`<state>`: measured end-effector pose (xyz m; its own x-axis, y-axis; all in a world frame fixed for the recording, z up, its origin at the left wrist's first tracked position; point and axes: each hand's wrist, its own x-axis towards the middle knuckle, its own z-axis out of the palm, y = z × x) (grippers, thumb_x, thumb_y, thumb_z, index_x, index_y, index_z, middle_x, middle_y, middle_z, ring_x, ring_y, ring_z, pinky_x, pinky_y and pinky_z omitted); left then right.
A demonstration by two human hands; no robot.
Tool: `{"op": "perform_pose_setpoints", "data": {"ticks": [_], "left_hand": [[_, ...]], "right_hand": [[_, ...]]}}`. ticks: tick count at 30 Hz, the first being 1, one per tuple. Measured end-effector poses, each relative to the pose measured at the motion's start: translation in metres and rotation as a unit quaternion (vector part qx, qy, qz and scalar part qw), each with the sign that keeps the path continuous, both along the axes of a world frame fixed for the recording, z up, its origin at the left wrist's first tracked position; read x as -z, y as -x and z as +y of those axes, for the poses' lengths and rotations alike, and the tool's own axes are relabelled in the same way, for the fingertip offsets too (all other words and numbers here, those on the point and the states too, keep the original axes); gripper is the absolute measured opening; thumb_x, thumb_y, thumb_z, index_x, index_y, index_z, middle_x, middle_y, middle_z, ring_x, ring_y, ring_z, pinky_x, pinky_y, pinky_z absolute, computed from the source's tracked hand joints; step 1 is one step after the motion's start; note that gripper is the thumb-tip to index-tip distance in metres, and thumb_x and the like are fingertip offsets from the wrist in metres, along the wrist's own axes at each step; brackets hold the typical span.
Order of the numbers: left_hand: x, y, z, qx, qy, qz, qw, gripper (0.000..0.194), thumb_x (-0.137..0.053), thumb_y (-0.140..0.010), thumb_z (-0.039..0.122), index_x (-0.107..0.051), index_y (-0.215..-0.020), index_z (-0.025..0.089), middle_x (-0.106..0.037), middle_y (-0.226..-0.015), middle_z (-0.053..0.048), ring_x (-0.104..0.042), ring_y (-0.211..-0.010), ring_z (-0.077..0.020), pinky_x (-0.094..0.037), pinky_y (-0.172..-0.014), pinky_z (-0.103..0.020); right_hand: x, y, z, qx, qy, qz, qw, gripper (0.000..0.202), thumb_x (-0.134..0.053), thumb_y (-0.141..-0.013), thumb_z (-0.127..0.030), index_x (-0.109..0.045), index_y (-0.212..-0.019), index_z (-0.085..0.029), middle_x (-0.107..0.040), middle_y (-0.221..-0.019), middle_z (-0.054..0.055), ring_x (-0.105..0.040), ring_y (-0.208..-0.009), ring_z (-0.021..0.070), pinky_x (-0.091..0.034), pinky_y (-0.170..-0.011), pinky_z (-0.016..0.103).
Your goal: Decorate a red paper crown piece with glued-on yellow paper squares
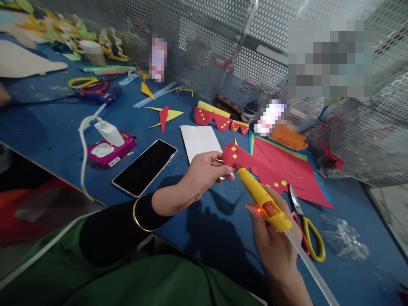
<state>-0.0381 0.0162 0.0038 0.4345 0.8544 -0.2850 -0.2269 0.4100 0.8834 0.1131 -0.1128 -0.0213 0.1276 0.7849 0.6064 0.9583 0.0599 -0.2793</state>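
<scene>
Between the thumb and fingers of my left hand [204, 173] is the edge of a red paper piece [244, 158] with small yellow squares on it. My right hand [276, 229] is wrapped round a yellow glue gun [263, 197], whose tip touches or nearly touches the lower edge of that piece. A red light glows by my right thumb, and a clear glue stick comes out of the gun's rear. A white sheet [200, 139] lies partly behind my left hand. Red sheets [299, 174] lie on blue and green ones at the right, with loose yellow squares [279, 184] near their front edge.
Scissors [310, 238] lie right of my right hand, beside crumpled clear plastic [346, 238]. A phone [145, 167] and a magenta power socket [111, 149] are at the left. Red paper shapes [213, 119] stand near the mesh panel [204, 51]. Another person's hand [4, 95] shows at the left edge.
</scene>
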Motion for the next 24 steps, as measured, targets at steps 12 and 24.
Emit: {"op": "perform_pose_setpoints", "data": {"ticks": [12,24], "left_hand": [[0.0017,0.0002,0.0005,0.001,-0.007,0.001,1.000,0.017,-0.074,-0.076,0.010,-0.071,-0.092,0.015,-0.076,-0.076,-0.002,-0.070,-0.064,-0.0117,-0.042,-0.057,-0.020],[-0.0016,-0.0005,-0.0002,0.002,0.003,-0.001,1.000,0.015,-0.071,-0.078,0.005,-0.070,-0.091,0.014,-0.074,-0.070,-0.001,-0.068,-0.062,-0.0097,-0.041,-0.056,-0.019]], "right_hand": [[-0.0020,-0.0006,-0.0011,0.012,0.003,-0.012,1.000,0.044,-0.056,-0.098,-0.051,-0.064,-0.126,-0.018,-0.077,-0.100,0.012,-0.073,-0.074,0.0248,-0.052,-0.062,0.034],[-0.0004,-0.0003,0.0000,0.013,-0.005,0.000,1.000,0.044,-0.059,-0.096,-0.050,-0.063,-0.125,-0.018,-0.077,-0.101,0.011,-0.073,-0.072,0.0234,-0.052,-0.061,0.033]]}}
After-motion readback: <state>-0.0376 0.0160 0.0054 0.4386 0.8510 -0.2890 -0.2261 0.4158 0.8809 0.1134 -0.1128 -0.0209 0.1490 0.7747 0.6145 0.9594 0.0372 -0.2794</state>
